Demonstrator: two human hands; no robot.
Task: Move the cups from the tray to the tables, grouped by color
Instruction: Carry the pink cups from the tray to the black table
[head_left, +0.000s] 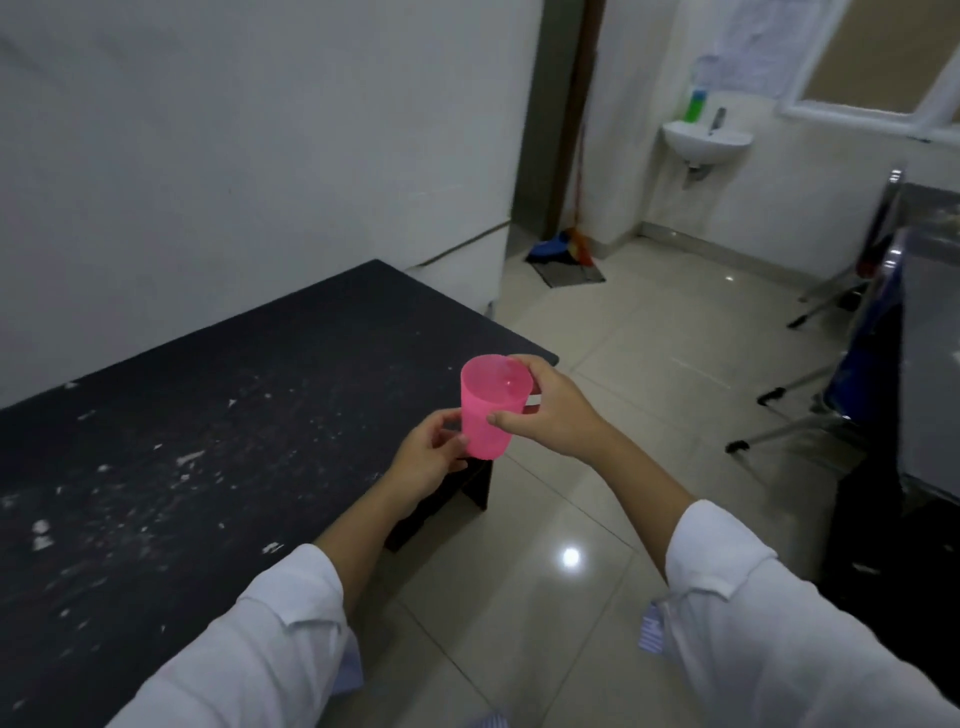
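Your right hand (550, 410) curls round the rim of one pink cup (491, 410); your left hand (428, 457) pinches its base. You hold it upright in the air over the corner of one black table (208, 441).

A black desk (208, 441), its top flecked with white scuffs, stands against the wall on a glossy tiled floor (623, 312). A broom (577, 248) rests on a dark mat (569, 274) far off.
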